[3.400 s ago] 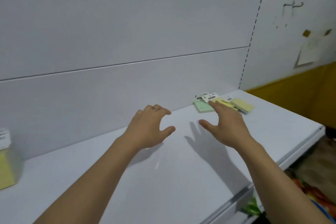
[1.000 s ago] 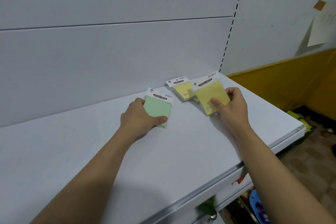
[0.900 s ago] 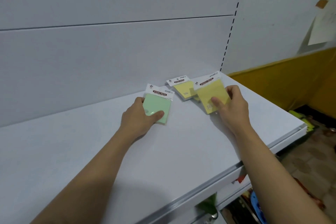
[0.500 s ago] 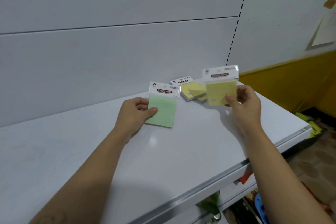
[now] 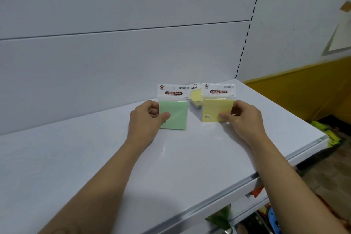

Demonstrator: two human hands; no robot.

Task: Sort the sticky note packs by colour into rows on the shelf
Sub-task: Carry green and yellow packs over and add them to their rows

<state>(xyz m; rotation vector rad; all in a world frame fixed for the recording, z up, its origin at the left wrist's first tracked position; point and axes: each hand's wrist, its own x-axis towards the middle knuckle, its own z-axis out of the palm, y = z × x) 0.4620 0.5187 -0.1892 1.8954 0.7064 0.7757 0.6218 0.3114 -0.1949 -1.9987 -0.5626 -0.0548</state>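
Left grip: the green pack [image 5: 174,113] is being pinched by the left hand [image 5: 146,119] at its left edge, thumb pressed on the front face and fingers curled behind.
Right grip: the yellow pack [image 5: 216,108] is being pinched by the right hand [image 5: 243,118] at its right edge, thumb laid on the front near the lower corner, fingers folded behind.
Green pack: it is being held upright, face toward the camera, its white header card reading "STICKY NOTE" at the top; whether its bottom edge is touching the shelf cannot be told.
Yellow pack: it is being held upright just right of the green one, the two apart with a narrow gap between; the same header card is being shown at its top.
Loose packs: a small pile of yellow packs [image 5: 196,97] is being left lying flat on the shelf behind the gap, far from the viewer and partly hidden by the two held packs; how many are in it cannot be told.
Shelf: the white shelf [image 5: 95,157] is being used as the work surface, with both forearms stretched over it from the near edge.
Backing: a white back panel [image 5: 114,53] is being seen behind the packs, with a slotted upright [image 5: 247,32] at its right end.
Surroundings: a yellow-painted wall band [image 5: 303,89] is being seen far right.
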